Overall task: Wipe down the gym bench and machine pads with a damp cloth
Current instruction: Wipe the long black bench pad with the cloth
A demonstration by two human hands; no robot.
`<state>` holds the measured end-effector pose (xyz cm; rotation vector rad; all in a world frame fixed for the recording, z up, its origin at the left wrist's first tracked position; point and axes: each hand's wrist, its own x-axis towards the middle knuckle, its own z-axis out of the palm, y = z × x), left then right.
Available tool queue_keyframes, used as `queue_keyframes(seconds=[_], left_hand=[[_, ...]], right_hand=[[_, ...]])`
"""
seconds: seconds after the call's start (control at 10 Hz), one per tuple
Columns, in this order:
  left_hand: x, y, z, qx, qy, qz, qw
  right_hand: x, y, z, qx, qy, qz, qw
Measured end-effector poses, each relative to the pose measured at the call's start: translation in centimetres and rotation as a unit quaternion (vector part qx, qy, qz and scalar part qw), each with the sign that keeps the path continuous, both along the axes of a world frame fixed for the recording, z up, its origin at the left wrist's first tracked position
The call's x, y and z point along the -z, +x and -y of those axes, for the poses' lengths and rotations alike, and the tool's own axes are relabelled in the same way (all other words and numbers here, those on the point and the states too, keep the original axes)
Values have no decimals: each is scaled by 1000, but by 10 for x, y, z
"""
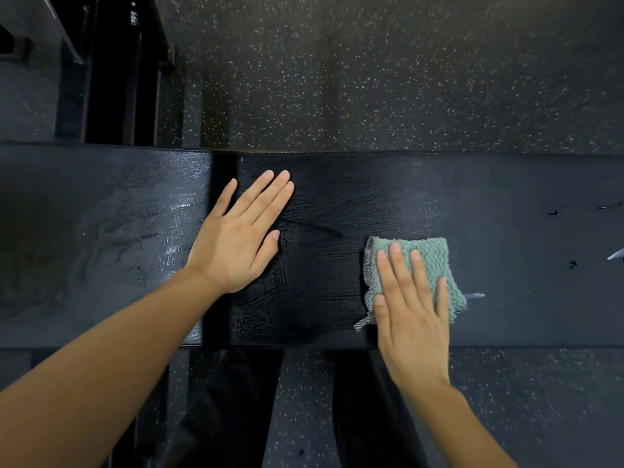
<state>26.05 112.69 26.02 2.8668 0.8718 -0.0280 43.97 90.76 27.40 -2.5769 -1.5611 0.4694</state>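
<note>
The head camera looks straight down on a long black padded gym bench [506, 197] that crosses the picture from side to side, both ends cut off by the edges. The left hand [236, 234] lies flat on the pad, fingers straight and close together, holding nothing. The right hand [410, 309] presses flat, fingers spread, on a folded teal waffle-weave cloth with a grey underside [429, 261], which lies on the bench right of centre; the hand hides its near half. Between the hands the pad shines with wet streaks. Small tears [553, 212] mark the pad's right part. The speckled black rubber floor [371, 79] is blurred. A dark machine frame [111, 79] at top left is hard to make out.
</note>
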Motion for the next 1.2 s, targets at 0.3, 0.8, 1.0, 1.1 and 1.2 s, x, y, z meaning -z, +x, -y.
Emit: queue_keyframes(seconds=[0.3,0.8,1.0,1.1,1.2], left_hand=[[0,0,0,1,3,-2,1000],[1,0,0,2,4,-5,1000],[1,0,0,2,4,-4,1000],[2,0,-1,1,6,-4,1000],[2,0,0,0,7,-6,1000]], right_hand=[[2,-70,-17,50,-9,0,999],[-3,-48,15,-33,-34,-6,999],[-1,-21,26,79,-20,-11,997],[2,-47,9,143,-18,-15,989],[0,-81,-11,101,-17,-17,995]])
